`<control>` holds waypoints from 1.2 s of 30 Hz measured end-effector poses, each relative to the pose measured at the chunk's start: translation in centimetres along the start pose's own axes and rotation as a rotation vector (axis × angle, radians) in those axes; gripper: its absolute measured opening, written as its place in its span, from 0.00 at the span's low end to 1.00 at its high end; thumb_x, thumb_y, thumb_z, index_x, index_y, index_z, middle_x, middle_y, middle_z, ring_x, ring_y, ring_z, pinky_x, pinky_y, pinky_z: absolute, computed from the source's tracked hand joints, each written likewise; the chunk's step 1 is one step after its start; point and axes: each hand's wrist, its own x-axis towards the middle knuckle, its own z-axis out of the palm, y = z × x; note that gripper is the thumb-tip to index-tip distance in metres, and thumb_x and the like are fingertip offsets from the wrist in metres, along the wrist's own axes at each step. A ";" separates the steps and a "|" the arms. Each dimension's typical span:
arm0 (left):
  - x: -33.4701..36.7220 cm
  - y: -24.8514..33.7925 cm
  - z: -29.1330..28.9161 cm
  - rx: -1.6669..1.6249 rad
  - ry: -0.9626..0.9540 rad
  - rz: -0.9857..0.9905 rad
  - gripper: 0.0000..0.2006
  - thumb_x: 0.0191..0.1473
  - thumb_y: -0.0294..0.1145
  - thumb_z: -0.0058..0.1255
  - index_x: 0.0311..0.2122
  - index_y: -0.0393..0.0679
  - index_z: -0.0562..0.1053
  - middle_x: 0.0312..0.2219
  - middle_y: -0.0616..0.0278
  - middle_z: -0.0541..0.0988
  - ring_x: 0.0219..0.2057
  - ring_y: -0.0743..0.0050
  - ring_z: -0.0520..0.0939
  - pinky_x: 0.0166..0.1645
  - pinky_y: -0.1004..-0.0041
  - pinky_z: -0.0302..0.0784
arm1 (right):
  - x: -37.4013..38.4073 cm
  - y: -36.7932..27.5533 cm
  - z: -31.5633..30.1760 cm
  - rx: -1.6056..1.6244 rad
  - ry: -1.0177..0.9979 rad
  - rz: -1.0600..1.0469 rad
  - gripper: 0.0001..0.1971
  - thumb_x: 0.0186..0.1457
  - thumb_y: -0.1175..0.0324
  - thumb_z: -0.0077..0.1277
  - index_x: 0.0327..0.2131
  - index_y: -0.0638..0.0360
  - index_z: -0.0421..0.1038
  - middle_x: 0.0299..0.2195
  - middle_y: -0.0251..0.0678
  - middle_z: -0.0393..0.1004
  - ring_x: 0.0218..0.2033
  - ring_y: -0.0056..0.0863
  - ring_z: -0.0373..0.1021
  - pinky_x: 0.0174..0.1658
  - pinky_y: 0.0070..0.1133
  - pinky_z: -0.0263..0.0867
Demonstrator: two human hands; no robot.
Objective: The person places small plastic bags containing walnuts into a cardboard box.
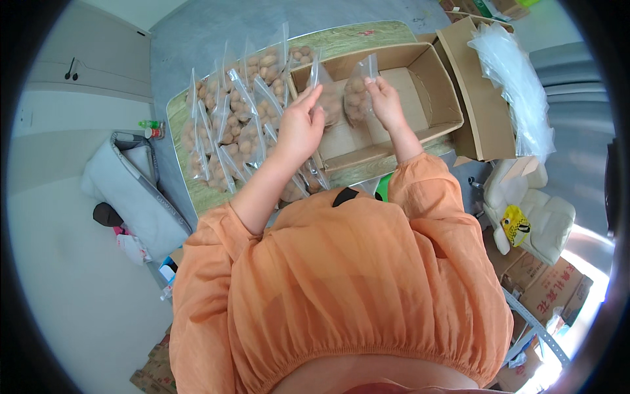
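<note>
Nut bag (357,102), top pinched by the right hand's (387,105) fingers, is inside the carton (438,92); a slack pinch could topple it. The left hand's (303,123) fingers stretch beside another bag (333,108), grip unclear. Left, filled bags (230,128) crowd the surface (390,34).

Left hand (302,126) loose, fingers (306,97) nearly straight, thumb (319,119) apart. Right hand (386,103) in a pinch. Both forearms (268,186) partly bare, stretched forward.

clear bag (359,92), upright (brown nuts (356,105) inside)
</note>
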 end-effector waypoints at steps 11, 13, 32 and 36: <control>-0.5 -3.7 1.6 0.144 -0.018 -0.119 0.26 0.52 0.21 0.47 0.57 0.29 0.63 0.57 0.41 0.66 0.32 0.67 0.80 0.39 0.73 0.76 | 0.8 1.2 3.2 0.017 -0.304 -0.049 0.13 0.63 0.61 0.46 0.35 0.63 0.71 0.26 0.33 0.72 0.30 0.19 0.65 0.35 0.21 0.64; -0.2 -3.6 1.4 0.194 0.019 -0.051 0.26 0.52 0.20 0.48 0.57 0.29 0.63 0.56 0.41 0.67 0.31 0.68 0.80 0.39 0.73 0.76 | 1.0 2.0 3.7 0.086 -0.364 -0.029 0.13 0.63 0.62 0.47 0.35 0.63 0.71 0.28 0.33 0.72 0.31 0.18 0.65 0.36 0.21 0.64; -13.2 -4.7 -5.4 0.047 0.329 -0.334 0.15 0.51 0.17 0.48 0.46 0.37 0.72 0.50 0.54 0.71 0.35 0.70 0.75 0.41 0.76 0.72 | 0.2 0.8 2.8 -0.026 -0.300 0.024 0.21 0.62 0.56 0.48 0.46 0.66 0.70 0.39 0.39 0.76 0.41 0.25 0.70 0.48 0.21 0.64; -14.2 -6.5 -8.0 0.313 0.422 -0.289 0.14 0.51 0.21 0.50 0.45 0.38 0.72 0.51 0.49 0.70 0.43 0.57 0.75 0.48 0.67 0.71 | -0.1 0.7 2.9 -0.019 -0.464 0.069 0.22 0.61 0.57 0.48 0.50 0.67 0.68 0.43 0.42 0.74 0.45 0.26 0.69 0.50 0.21 0.64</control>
